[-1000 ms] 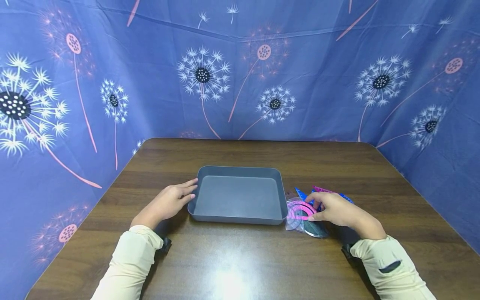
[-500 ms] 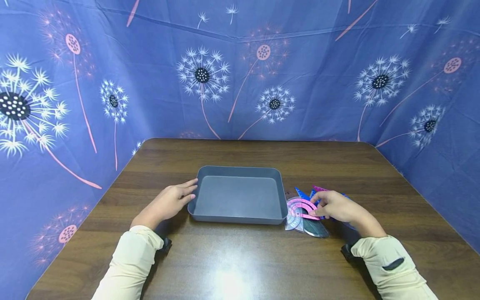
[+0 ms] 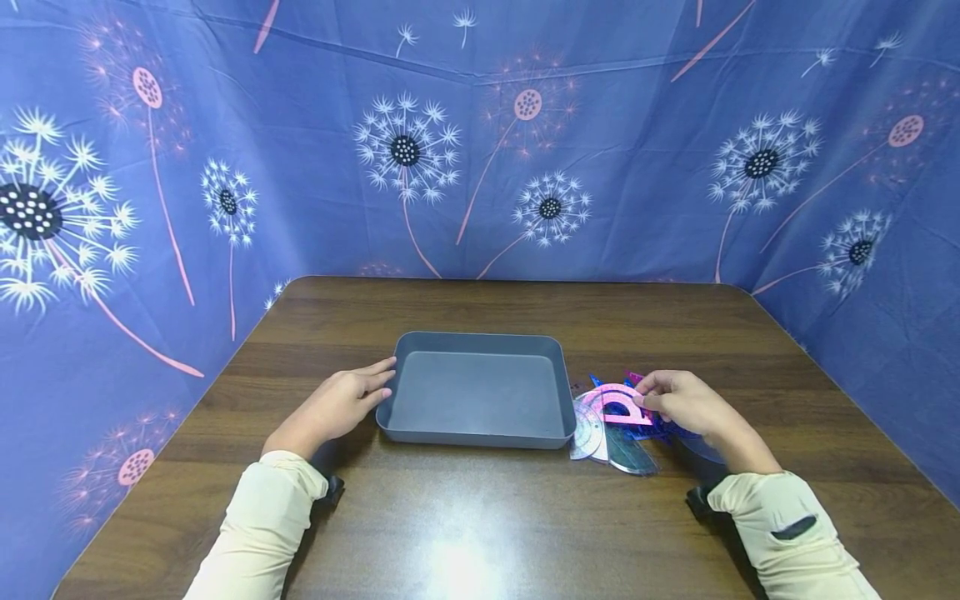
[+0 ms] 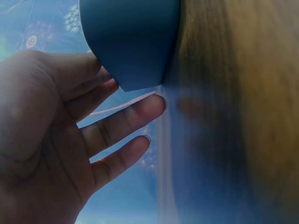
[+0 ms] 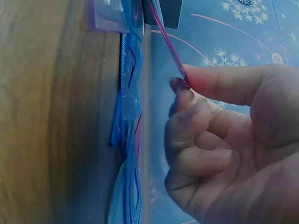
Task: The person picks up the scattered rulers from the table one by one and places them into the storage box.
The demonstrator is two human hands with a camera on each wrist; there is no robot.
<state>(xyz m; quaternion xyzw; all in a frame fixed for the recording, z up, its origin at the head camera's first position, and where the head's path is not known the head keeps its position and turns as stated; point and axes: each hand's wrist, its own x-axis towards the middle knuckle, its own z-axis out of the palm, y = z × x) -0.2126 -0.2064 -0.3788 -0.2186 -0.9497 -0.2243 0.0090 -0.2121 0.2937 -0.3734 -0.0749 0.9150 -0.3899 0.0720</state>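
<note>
My left hand (image 3: 337, 408) lies beside the left end of a dark grey rectangular tray (image 3: 480, 400), its fingers extended at the wall. In the left wrist view the thumb and a finger touch the tray corner (image 4: 131, 46) while two others spread apart. My right hand (image 3: 690, 408) pinches a pink protractor (image 3: 611, 389) between thumb and index finger, tilted above the pile. Edge-on, the pink protractor (image 5: 169, 44) shows as a thin strip in the right wrist view. Beneath it are a clear protractor (image 3: 587, 435), a dark translucent piece (image 3: 632, 457) and blue pieces (image 5: 131, 79), partly covered.
The pile lies against the tray's right side. A wooden table (image 3: 450, 508) carries everything, with a bright glare spot near the front. Behind it hangs a blue dandelion-patterned cloth (image 3: 480, 167). A magenta piece (image 3: 634, 377) shows behind the right fingers.
My right hand has drawn the pink protractor off the clear ones, lifting it slightly and shifting right and away from me. The left hand and tray have stayed put.
</note>
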